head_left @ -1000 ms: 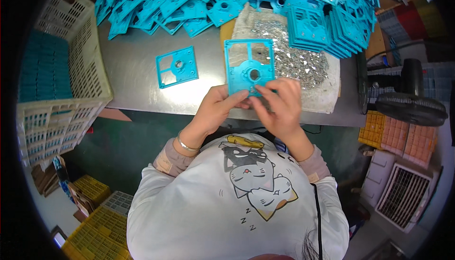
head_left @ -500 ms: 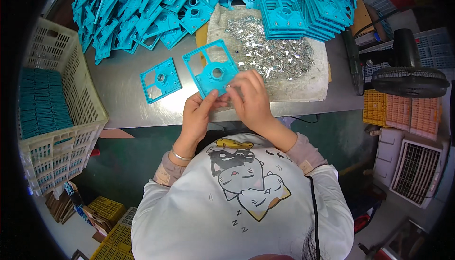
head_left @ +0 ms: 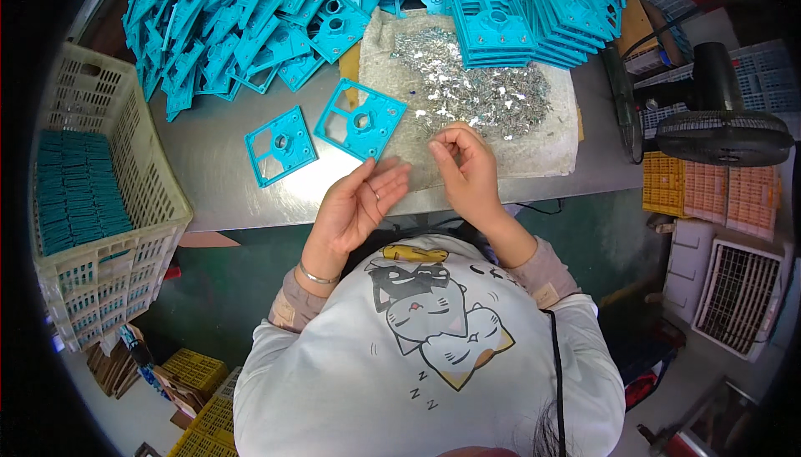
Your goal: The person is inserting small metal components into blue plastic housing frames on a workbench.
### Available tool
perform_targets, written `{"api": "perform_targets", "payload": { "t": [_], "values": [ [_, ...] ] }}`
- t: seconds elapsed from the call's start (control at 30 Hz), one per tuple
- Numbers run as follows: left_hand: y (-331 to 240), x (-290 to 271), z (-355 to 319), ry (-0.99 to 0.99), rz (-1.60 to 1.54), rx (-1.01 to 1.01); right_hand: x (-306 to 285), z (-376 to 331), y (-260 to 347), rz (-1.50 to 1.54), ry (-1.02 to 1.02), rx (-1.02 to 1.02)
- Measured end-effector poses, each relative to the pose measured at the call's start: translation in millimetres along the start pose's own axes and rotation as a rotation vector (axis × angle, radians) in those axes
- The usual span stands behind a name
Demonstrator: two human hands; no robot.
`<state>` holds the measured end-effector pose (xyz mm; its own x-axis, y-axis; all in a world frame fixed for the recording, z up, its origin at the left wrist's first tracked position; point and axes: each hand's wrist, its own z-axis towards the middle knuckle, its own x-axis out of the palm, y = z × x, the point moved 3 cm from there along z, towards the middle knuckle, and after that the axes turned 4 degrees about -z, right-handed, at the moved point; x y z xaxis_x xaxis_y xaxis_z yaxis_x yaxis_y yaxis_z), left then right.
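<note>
Grey metal table [head_left: 217,182] with teal plastic frames [head_left: 360,119], cloth [head_left: 534,136], screws [head_left: 480,90].

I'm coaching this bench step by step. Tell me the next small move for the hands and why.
Probably bring the right hand across to the nearer plate and seat a clip there. Its fingertips are pinched together by the edge of the clip pile, though what they hold is too small to tell. The left hand is open and empty beside that plate, which lies flat on the table.
</note>
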<state>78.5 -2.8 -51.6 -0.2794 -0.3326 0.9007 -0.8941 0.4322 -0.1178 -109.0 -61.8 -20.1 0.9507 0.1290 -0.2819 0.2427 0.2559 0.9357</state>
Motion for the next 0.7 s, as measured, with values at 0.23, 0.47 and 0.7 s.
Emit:
{"api": "perform_targets", "payload": {
  "t": [0.23,0.47,0.7],
  "values": [
    [20,29,-5,-0.014,0.430,0.027,0,-8,20,-0.131,0.079,-0.316],
    [24,34,12,0.007,0.580,0.066,-19,-8,34,-0.377,0.045,-0.541],
    [31,48,32,0.029,0.927,0.272,-37,-8,34,-0.423,-0.051,-0.626]
  ]
}}
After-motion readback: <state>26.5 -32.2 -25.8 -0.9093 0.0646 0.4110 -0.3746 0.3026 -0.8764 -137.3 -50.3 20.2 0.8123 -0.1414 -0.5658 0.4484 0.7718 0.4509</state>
